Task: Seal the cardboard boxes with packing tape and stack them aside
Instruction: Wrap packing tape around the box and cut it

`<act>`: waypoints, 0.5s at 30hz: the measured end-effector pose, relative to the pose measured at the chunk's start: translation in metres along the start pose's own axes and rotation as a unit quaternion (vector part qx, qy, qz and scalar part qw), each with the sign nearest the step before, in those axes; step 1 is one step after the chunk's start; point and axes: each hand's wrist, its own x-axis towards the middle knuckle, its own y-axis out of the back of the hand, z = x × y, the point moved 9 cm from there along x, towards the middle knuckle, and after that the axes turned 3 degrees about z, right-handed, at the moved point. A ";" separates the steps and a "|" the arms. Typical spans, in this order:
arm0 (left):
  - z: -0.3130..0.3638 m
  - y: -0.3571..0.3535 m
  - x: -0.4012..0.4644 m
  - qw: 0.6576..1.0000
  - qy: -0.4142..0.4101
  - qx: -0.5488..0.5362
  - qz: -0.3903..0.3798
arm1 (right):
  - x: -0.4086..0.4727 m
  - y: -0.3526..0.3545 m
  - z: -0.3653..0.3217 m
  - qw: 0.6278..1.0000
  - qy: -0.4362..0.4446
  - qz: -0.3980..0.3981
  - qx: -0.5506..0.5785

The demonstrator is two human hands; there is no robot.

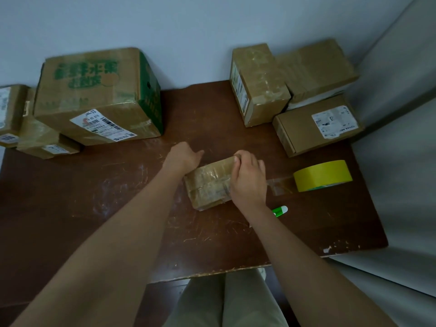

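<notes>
From the head camera we see a small cardboard box (207,185) at the middle of the brown table (118,208), between two bare hands. The left hand (182,156) rests against the box's far left corner, fingers loosely curled; we cannot tell whether it grips. The right hand (247,180) lies over the right end, fingertips curled round the far edge, holding it down.

We judge this box light and stiff-walled, its top glossy with tape and likely slick under the fingers; the bare corners and side walls look the surest places to take hold. A clear strip of tape (279,185) runs from beneath the right hand to the yellow tape roll (323,175) lying just right of the box, so lifting now would drag the roll.

We count one tape roll, one green-and-white pen-like tool (280,210) near the right wrist, and seven other boxes: three stacked far right (316,114) and four far left, the large green-printed box (94,97) among them
</notes>
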 end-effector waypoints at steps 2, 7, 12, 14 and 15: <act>0.005 -0.001 -0.004 1.000 -0.013 -0.008 -0.002 | 0.000 -0.002 0.003 1.000 -0.008 -0.004 -0.007; 0.016 -0.047 -0.031 0.978 0.054 -0.021 -0.201 | -0.003 -0.001 0.001 1.000 0.004 0.002 -0.005; 0.005 -0.041 -0.043 0.952 0.160 -0.028 -0.259 | -0.005 0.008 -0.004 0.998 0.022 0.042 0.032; 0.003 -0.041 -0.044 0.948 0.168 -0.014 -0.271 | -0.007 0.008 -0.002 0.998 0.025 0.041 0.041; 0.001 -0.042 -0.043 0.946 0.167 -0.004 -0.278 | -0.007 0.008 -0.001 0.998 0.026 0.041 0.047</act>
